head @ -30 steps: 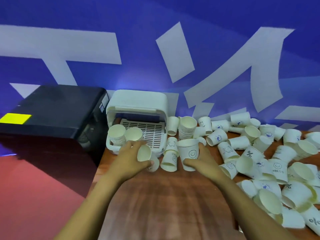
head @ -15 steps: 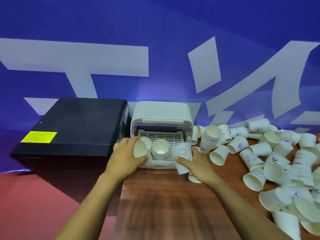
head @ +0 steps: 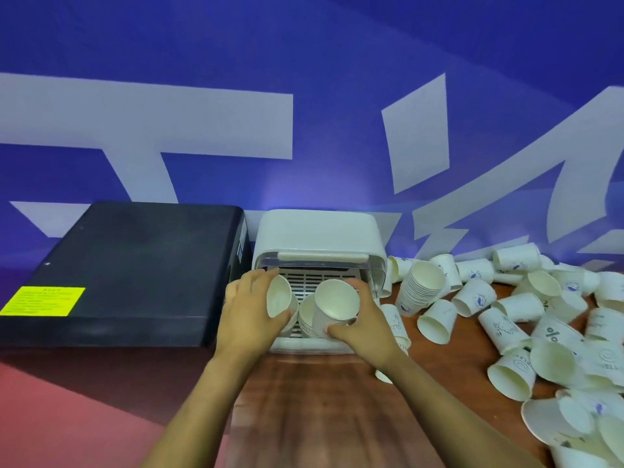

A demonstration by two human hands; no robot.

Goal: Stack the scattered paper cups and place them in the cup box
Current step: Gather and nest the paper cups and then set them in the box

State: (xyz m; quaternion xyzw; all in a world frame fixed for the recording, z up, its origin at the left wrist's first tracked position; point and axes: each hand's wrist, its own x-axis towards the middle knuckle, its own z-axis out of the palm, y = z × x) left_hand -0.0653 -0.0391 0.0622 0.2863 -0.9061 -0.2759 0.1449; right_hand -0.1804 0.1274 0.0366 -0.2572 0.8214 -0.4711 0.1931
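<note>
Two hands, one paper cup each: left hand point(head: 248, 310) grips a cup point(head: 279, 296), right hand point(head: 363, 327) grips another cup point(head: 335, 307), both at the cup box point(head: 319, 238) mouth.

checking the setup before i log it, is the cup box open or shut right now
Open. The cup box shows its front gap with the slatted tray visible inside, and both hands hold cups at that opening.

Cool, even light is falling from above, and a pale glow is showing on the blue wall point(head: 304, 45) just behind the cup box point(head: 319, 234). The wide lens is bending the edges. Near forearms and wooden table point(head: 320, 417) are looking smeared.
</note>
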